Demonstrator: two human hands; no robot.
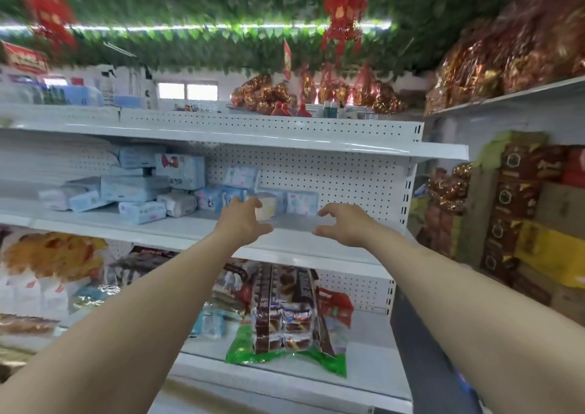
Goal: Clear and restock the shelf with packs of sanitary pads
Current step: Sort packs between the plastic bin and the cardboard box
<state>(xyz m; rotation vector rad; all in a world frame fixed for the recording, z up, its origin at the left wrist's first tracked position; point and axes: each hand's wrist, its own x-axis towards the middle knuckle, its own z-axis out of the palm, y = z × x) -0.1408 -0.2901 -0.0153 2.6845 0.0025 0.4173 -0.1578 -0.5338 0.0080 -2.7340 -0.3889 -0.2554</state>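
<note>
Our left hand (245, 222) and right hand (342, 226) hover loosely curled, empty, at the shelf (190, 223); the left partly hides a blurred pack (269, 212).

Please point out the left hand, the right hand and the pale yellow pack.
left hand (243, 223), head view, back of the hand
right hand (345, 227), head view, back of the hand
pale yellow pack (268, 211), head view, front face
</note>
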